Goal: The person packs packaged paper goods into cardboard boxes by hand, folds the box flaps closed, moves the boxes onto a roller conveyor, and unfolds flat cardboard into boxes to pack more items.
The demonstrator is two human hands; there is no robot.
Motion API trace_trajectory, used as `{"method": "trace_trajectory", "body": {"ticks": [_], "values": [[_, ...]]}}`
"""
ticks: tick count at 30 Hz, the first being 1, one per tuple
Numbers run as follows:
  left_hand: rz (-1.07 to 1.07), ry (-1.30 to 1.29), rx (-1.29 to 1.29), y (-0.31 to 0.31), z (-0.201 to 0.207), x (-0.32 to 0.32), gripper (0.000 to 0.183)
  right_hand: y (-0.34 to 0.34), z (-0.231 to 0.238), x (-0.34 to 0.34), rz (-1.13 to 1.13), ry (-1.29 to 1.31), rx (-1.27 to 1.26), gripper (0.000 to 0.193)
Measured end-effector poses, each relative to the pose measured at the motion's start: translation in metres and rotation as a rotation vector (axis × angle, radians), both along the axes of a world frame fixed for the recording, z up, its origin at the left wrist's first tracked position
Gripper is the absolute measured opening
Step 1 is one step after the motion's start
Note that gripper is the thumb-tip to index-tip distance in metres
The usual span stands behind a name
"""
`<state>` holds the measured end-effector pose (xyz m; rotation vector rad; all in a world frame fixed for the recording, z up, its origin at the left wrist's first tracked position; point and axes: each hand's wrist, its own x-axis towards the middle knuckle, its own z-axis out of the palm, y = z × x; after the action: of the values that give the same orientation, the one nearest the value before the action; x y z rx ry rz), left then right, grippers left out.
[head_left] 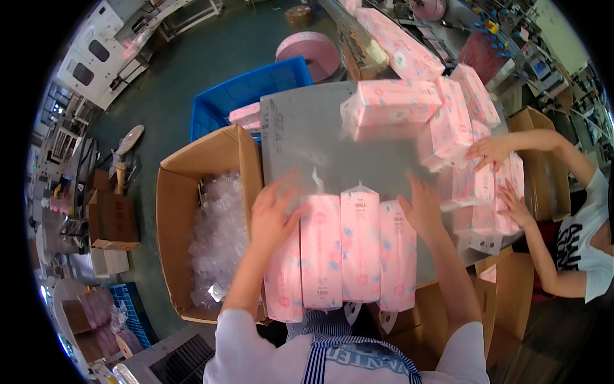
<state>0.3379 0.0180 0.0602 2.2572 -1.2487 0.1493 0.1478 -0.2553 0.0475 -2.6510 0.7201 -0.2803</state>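
Evidently the fingers [289, 192] of the left hand [272, 214] were spread wide and flat against the outer side of the row of pink packs [342, 249], gripping nothing; the right hand [422, 208] pressed likewise, open, on the opposite end. The four packs stood side by side between both palms at the near edge of the grey desk [307, 134]. Squeezing evenly from both ends would, I judged, keep the row square. A cardboard box [176, 192] of clear bags lay to the left
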Motion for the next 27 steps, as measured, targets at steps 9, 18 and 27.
{"method": "trace_trajectory", "body": {"ticks": [9,18,27], "values": [[0.486,0.869,0.267,0.087,-0.013,-0.101,0.051,-0.051,-0.030,0.193,-0.197,-0.245,-0.485,0.041],[0.390,1.636,-0.142,0.087,-0.042,-0.070,0.054,-0.096,-0.015,0.080,0.191,-0.250,-0.499,0.011],[0.484,1.699,-0.095,0.088,-0.062,-0.051,0.062,-0.038,0.028,-0.175,-0.084,-0.129,0.715,0.037]]}}
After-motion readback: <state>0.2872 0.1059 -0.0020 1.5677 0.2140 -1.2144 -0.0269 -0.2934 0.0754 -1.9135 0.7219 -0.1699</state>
